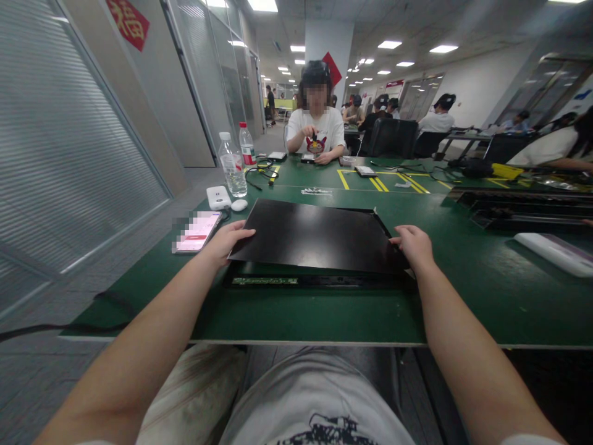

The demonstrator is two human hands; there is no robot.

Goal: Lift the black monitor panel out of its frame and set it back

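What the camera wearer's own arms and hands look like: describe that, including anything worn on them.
The left hand and right hand are ungloved, and no watch or bracelet shows at either wrist. The left forearm and right forearm are bare, with no markings or cables visible on them. Only slivers of pale sleeve edges show at the bottom.

Panel [315,238] over frame [343,282] on the table [301,316] — phone [199,232] left, bottles [233,168] beyond

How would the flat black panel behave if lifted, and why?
The black panel is probably stiff, since its raised near edge looks nearly straight. Its smooth sheen suggests it could be slippery. Being broad and thin, it may be fragile if bent.
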